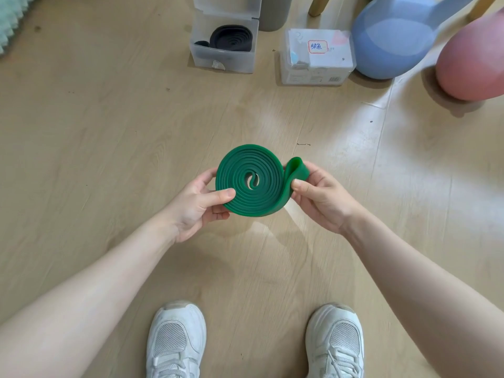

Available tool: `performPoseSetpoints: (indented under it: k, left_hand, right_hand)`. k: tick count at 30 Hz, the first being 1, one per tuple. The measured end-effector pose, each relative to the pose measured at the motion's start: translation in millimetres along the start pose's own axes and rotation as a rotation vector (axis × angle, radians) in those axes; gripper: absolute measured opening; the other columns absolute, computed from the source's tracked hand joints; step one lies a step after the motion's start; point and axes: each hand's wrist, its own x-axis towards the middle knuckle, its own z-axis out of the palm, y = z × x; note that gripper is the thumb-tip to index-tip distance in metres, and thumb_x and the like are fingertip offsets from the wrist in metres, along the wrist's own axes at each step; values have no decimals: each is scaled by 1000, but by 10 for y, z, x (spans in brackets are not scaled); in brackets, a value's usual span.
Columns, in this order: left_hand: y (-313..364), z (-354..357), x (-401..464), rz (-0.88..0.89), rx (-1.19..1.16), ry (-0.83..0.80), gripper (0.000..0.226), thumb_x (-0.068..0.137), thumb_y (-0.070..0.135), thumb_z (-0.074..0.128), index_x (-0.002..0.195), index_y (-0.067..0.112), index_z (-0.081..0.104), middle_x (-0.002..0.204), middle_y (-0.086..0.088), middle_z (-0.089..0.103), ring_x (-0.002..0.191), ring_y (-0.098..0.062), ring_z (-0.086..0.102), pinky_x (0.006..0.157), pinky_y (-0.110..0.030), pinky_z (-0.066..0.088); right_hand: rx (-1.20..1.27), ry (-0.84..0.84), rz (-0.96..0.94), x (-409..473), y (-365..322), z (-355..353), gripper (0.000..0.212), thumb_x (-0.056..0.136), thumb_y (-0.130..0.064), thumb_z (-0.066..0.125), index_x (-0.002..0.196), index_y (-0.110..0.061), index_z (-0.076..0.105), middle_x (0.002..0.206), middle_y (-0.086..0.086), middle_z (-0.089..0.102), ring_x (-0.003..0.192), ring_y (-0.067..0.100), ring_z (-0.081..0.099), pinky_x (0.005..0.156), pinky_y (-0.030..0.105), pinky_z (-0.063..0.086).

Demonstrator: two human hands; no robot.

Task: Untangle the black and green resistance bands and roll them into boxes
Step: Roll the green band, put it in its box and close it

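The green band [252,181] is wound into a flat coil and held above the floor [109,132], between both hands. The left hand [201,203] grips the coil's left edge, thumb pressed on top. The right hand [319,195] pinches the loose end loop at the coil's right side. The black band [231,38] lies coiled inside an open clear box [223,60] at the far side of the floor. Just right of it stands a closed box [317,60] with a handwritten label. Two white shoes [177,342] show at the near edge.
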Motion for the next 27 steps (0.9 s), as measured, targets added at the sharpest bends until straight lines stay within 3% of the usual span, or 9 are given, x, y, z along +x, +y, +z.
performPoseSetpoints:
  k: [2, 5, 9, 11, 15, 18, 21, 24, 27]
  left_hand:
    - [5, 15, 18, 21, -2, 9, 54, 70, 15, 65, 120, 29, 49, 85, -3, 71, 79, -21, 63, 72, -33, 47]
    - [14, 47, 18, 54, 26, 38, 65, 72, 10, 72, 128, 26, 43, 90, -2, 70, 83, -20, 63, 72, -30, 48]
    - [-31, 130, 11, 111, 62, 152, 64, 80, 5, 66, 132, 27, 36, 99, -2, 68, 90, -18, 64, 75, -30, 50]
    - [-64, 184, 19, 126, 71, 179, 62, 80, 6, 66, 129, 29, 35, 101, -3, 68, 92, -19, 65, 73, -29, 50]
    - [-76, 206, 36, 148, 58, 242, 67, 79, 8, 68, 132, 26, 32, 108, -7, 66, 100, -24, 65, 80, -35, 52]
    - [-37, 231, 33, 202, 75, 249, 63, 79, 8, 69, 128, 28, 35, 105, -5, 67, 98, -22, 66, 82, -36, 53]
    - [-47, 247, 41, 172, 68, 228, 59, 77, 7, 71, 118, 32, 38, 107, -5, 65, 100, -21, 64, 82, -33, 53]
    - [-52, 175, 56, 53, 84, 113, 75, 65, 9, 79, 127, 24, 40, 120, -4, 60, 110, -21, 60, 87, -34, 52]
    - [137, 38, 48, 41, 72, 72, 87, 61, 15, 81, 134, 30, 35, 117, -2, 62, 96, -13, 65, 75, -26, 53]
  right_hand:
    - [159, 133, -26, 4, 41, 80, 54, 67, -11, 73, 115, -15, 48, 91, 1, 67, 80, 11, 66, 75, 20, 52]
    - [226, 340, -110, -2, 79, 194, 39, 73, -1, 59, 105, -20, 46, 100, 3, 58, 78, 8, 64, 71, 19, 53]
    - [-75, 530, -87, 32, 157, 385, 21, 93, -7, 49, 111, -16, 55, 112, 6, 58, 100, 15, 59, 91, 30, 49]
    - [-147, 579, -53, 43, 152, 500, 24, 100, -18, 38, 114, -24, 57, 108, -2, 64, 100, 14, 62, 87, 32, 52]
    - [-197, 487, -39, 52, 68, 601, 22, 97, -34, 43, 114, -38, 57, 111, -8, 66, 104, 15, 64, 81, 35, 57]
    - [-306, 456, -33, 88, 69, 621, 42, 93, -19, 55, 125, -44, 46, 112, -9, 63, 103, 12, 63, 77, 39, 58]
    - [-325, 449, 11, 163, 22, 553, 45, 93, -10, 54, 131, -32, 47, 109, -4, 63, 101, 19, 64, 74, 46, 58]
    - [-367, 336, 70, 187, -20, 456, 44, 92, -6, 54, 129, -28, 49, 109, 1, 65, 98, 19, 65, 75, 43, 58]
    - [-461, 259, 93, 181, 14, 408, 40, 90, -6, 57, 120, -32, 54, 107, 5, 65, 94, 19, 64, 80, 42, 56]
